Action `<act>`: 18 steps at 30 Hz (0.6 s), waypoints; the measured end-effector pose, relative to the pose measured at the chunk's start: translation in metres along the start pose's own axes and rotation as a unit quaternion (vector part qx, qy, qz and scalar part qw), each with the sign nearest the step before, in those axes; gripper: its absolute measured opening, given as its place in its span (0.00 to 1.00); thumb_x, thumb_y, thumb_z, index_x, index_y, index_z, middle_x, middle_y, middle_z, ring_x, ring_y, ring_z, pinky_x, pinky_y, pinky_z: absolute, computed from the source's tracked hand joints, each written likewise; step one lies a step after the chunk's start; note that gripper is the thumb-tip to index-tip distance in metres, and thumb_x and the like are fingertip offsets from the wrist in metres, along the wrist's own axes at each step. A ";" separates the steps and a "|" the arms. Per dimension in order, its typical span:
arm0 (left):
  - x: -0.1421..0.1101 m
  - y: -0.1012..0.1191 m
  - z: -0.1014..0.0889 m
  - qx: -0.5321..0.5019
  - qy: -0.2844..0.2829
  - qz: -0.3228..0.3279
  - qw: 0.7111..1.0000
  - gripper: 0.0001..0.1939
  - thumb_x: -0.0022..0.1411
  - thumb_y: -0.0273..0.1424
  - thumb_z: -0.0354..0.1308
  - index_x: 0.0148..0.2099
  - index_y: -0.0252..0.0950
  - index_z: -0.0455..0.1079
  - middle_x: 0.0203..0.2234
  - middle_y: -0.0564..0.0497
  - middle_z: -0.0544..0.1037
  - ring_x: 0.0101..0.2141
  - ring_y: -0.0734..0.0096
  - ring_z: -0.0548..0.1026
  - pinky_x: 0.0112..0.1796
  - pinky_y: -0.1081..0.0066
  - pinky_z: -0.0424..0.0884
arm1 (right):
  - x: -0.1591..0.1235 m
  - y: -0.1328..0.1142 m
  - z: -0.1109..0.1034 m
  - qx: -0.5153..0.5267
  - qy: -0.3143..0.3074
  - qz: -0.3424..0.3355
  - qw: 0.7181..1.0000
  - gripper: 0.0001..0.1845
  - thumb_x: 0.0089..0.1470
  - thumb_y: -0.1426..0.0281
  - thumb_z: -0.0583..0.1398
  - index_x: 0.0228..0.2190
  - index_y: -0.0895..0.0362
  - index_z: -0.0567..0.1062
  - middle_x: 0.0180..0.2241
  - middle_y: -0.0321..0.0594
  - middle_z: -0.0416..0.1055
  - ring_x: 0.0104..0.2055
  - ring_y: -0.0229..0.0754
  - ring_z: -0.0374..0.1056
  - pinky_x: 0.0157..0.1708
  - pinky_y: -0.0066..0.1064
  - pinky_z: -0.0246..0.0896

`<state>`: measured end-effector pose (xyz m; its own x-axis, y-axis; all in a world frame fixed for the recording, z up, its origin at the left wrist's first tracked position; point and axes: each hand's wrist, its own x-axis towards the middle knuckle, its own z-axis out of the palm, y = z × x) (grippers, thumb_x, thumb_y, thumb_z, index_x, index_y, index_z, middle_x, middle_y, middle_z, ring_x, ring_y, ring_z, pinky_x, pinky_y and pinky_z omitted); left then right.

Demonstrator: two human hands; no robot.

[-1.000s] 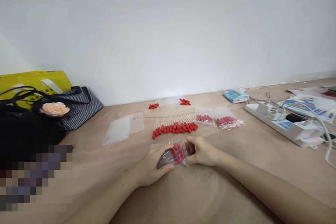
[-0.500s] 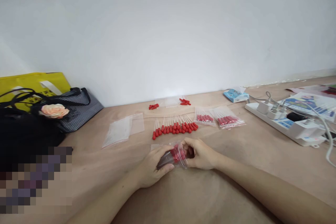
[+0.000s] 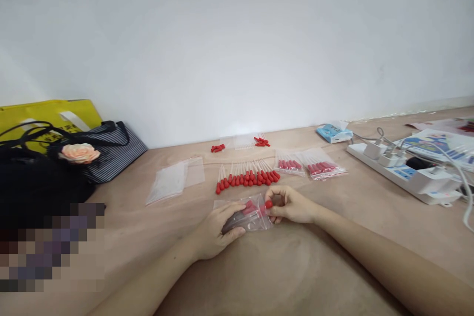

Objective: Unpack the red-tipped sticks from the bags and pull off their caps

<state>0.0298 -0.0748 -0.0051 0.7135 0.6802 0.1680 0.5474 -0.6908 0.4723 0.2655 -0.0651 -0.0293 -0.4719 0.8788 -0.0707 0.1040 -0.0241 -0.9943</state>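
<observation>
A clear zip bag [image 3: 255, 222] with red-bulbed droppers inside lies on the table in front of me. My left hand [image 3: 220, 227] grips the bag's closed end, its thumb at the near side and fingers over the top. At the bag's mouth, my right hand [image 3: 291, 205] pinches a dropper [image 3: 268, 204] by its red bulb; its tube points into the bag and is mostly hidden by plastic. Beyond the hands, several loose droppers [image 3: 246, 177] lie in a row, bulbs toward me. Two filled zip bags [image 3: 290, 164] rest to their right.
Flat unused bags [image 3: 168, 182] lie left of the row, and loose red bulbs [image 3: 217, 148] sit near the wall. At right are a power strip [image 3: 396, 173] with chargers and cables, and a tissue pack [image 3: 334, 133]. A striped bag [image 3: 118, 153] stands at left.
My right hand has shifted slightly right and up, and a red bulb now shows between its fingers at the bag's mouth. The left hand stays on the bag.
</observation>
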 end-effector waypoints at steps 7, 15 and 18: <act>0.000 -0.001 0.001 0.003 -0.001 -0.002 1.000 0.21 0.58 0.34 0.52 0.53 0.39 0.59 0.51 0.45 0.67 0.50 0.64 0.65 0.48 0.60 0.63 | -0.009 -0.008 -0.016 0.074 -0.014 -0.005 0.997 0.19 0.32 0.67 0.68 0.27 0.59 0.66 0.25 0.30 0.67 0.25 0.31 0.66 0.27 0.26 0.63; 0.000 -0.001 0.001 -0.016 -0.005 -0.006 1.000 0.21 0.58 0.35 0.51 0.53 0.39 0.58 0.51 0.46 0.66 0.50 0.64 0.65 0.49 0.60 0.62 | -0.006 -0.010 -0.027 0.047 0.050 0.044 0.997 0.18 0.32 0.67 0.68 0.23 0.60 0.65 0.19 0.31 0.69 0.19 0.31 0.65 0.17 0.21 0.59; 0.000 0.000 0.000 -0.024 -0.007 -0.020 0.999 0.21 0.58 0.35 0.51 0.54 0.41 0.59 0.52 0.48 0.66 0.51 0.64 0.63 0.50 0.61 0.60 | -0.014 -0.015 -0.060 0.051 0.076 0.056 0.994 0.18 0.30 0.70 0.69 0.22 0.60 0.66 0.19 0.33 0.70 0.17 0.30 0.64 0.14 0.18 0.56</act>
<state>0.0295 -0.0747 -0.0056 0.6974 0.7036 0.1362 0.5549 -0.6504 0.5187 0.3232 -0.0486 -0.0090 -0.3243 0.9294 -0.1762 0.0549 -0.1675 -0.9843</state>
